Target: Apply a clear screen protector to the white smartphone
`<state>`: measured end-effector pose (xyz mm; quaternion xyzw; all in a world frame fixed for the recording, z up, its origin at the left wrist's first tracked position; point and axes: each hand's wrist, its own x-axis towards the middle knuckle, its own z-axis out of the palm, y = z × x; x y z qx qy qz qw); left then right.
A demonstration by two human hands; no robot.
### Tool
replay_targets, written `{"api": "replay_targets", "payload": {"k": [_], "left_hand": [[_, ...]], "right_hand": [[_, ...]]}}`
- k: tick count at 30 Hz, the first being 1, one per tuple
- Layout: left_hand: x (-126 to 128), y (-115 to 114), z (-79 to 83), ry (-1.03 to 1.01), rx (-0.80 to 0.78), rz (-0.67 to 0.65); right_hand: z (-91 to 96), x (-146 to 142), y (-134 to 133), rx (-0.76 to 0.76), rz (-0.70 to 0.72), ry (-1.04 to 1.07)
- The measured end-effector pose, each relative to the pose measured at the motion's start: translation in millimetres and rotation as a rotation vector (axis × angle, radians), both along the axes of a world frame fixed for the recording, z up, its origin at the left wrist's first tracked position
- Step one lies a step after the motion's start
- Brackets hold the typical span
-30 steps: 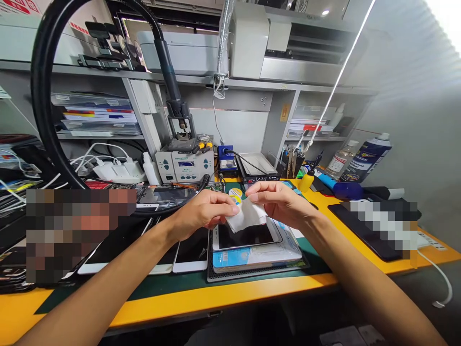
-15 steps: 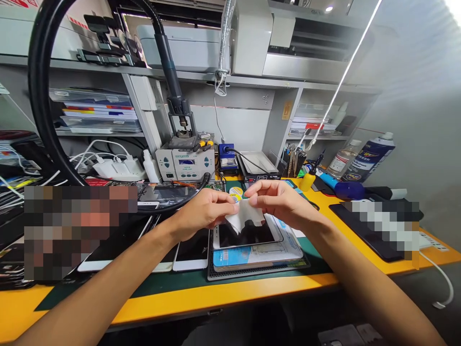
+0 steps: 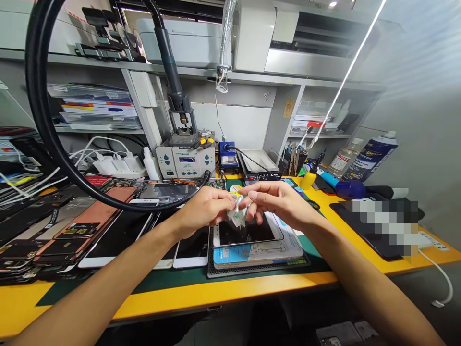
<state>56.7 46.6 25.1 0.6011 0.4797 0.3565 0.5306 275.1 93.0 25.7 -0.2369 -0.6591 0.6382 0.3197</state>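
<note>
A twisted white wipe (image 3: 237, 216) stands nearly upright, its long axis close to vertical, just above a black-screened smartphone (image 3: 248, 231) on the bench (image 3: 223, 288). The left hand (image 3: 203, 209) and right hand (image 3: 279, 202) come in from either side, forearms angled inward, their grips pinching the wipe's upper part between the fingertips.

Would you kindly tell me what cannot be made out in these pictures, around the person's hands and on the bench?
In the head view:
White wipe: its shape is hidden by the fingers of the left hand and right hand.
White-framed phone: its upper part is hidden by the hands and wipe.
Black mat: what lies on it is pixelated.
Spray can: its label is too small to read.
</note>
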Motion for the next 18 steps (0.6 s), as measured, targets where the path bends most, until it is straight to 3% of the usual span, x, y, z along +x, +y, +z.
{"api": "replay_targets", "payload": {"k": [7, 11, 18], "left_hand": [[-2.6, 0.8, -0.2, -0.05, 0.044, -0.027], [-2.6, 1.0, 0.6, 0.06, 0.116, -0.019], [-5.3, 1.9, 3.1, 0.002, 0.096, 0.022]], "right_hand": [[2.3, 1.6, -2.6, 0.001, 0.026, -0.012], [2.2, 2.8, -1.9, -0.016, 0.022, -0.001], [3.8, 4.9, 2.6, 0.038, -0.165, -0.067]]}}
